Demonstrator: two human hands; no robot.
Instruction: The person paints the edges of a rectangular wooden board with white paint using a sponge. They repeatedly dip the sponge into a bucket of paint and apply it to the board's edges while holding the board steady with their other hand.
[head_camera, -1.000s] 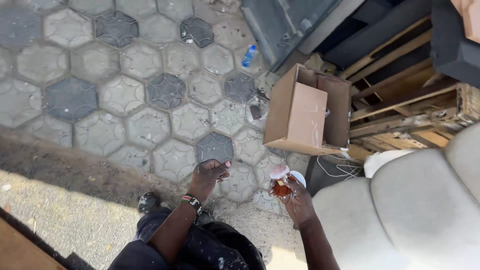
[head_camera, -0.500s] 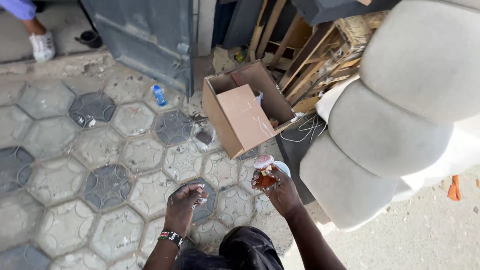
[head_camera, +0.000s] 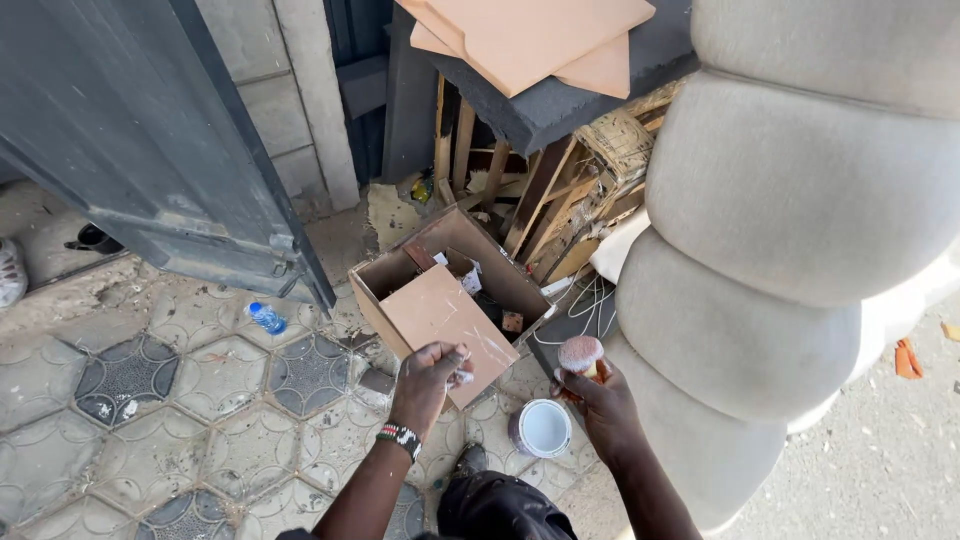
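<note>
My right hand (head_camera: 602, 408) grips a paintbrush (head_camera: 580, 355) with pale, whitish bristles pointing up. Just below and left of it stands a small open can of white paint (head_camera: 541, 428) on the paving. My left hand (head_camera: 430, 378) is closed in a loose fist with white smears on the fingers, held over the front flap of an open cardboard box (head_camera: 440, 312). It wears a beaded wristband. The box holds a few small items and scraps.
A large grey padded sofa piece (head_camera: 800, 250) stands at the right. Wooden frames (head_camera: 560, 200) and a dark board with cardboard sheets (head_camera: 530, 40) lie behind the box. A dark metal gate (head_camera: 150, 150) is at left, with a blue plastic bottle (head_camera: 267, 318) on the hexagonal paving.
The view has swung right and closer to the box. My left hand rose from the paving to the box flap. My right hand still holds the brush.
</note>
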